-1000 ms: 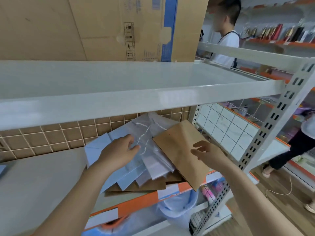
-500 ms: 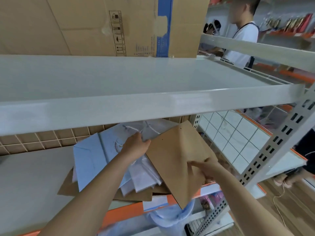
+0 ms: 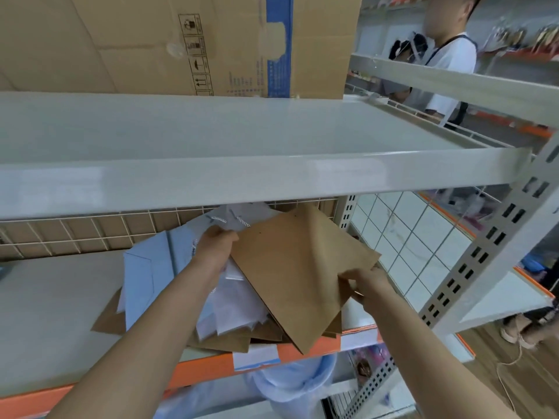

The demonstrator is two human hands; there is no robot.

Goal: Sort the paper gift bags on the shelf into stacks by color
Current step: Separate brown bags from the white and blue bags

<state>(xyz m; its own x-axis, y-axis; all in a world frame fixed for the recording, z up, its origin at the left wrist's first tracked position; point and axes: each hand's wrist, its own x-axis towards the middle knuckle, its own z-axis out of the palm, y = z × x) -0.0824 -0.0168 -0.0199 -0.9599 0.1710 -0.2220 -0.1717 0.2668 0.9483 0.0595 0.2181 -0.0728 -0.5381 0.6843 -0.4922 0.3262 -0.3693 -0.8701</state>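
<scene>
- Since the earlier frame, the brown bag [image 3: 296, 267] has lifted further off the mixed pile [image 3: 181, 297].
- Right hand [image 3: 367, 284] pinches its corner; left hand [image 3: 216, 246] grips the top edge.
- Next: probably start a brown stack on bare shelf [image 3: 54, 313].

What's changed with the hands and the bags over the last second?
The right hand, open beside the top brown bag a second ago, has taken hold of its right edge and tilted it up. The left hand has slid from the white bags to the brown bag's upper left corner. The blue bags and lower brown bags lie as before.
</scene>
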